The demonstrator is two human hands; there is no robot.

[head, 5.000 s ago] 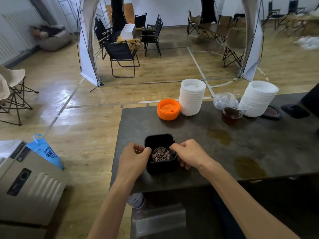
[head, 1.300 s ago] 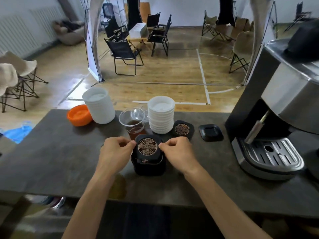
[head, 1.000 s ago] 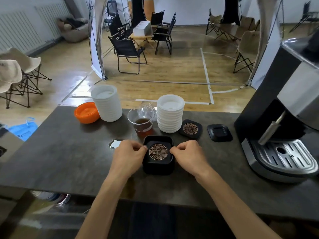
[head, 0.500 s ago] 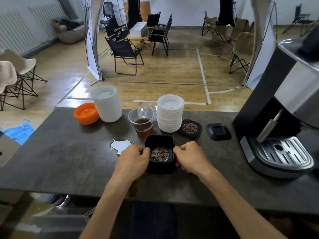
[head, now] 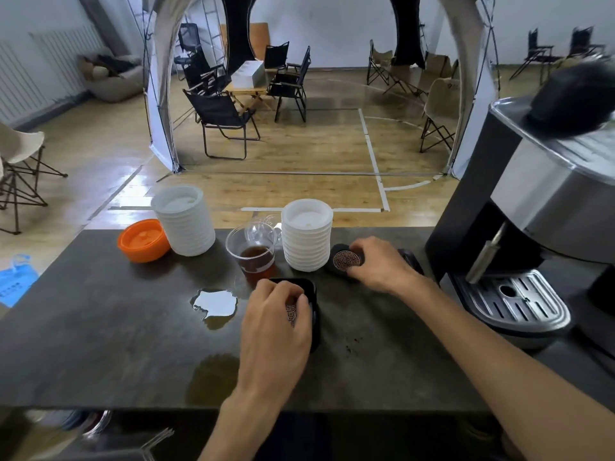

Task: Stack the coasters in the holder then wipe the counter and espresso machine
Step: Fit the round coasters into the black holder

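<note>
The black coaster holder stands mid-counter. My left hand lies over it, fingers curled on its rim, hiding most of the patterned coaster inside. Farther back, beside the white lid stack, my right hand closes its fingers around a black coaster with a copper pattern, which still rests on the dark counter. Another black coaster peeks out behind that hand. The espresso machine stands at the right.
A glass cup of dark liquid stands just behind the holder. Two stacks of white lids and an orange lid line the back. Spilled puddles lie left of the holder.
My right hand left the holder and reached back-right to the patterned coaster by the lid stack. My left hand slid over the top of the holder.
</note>
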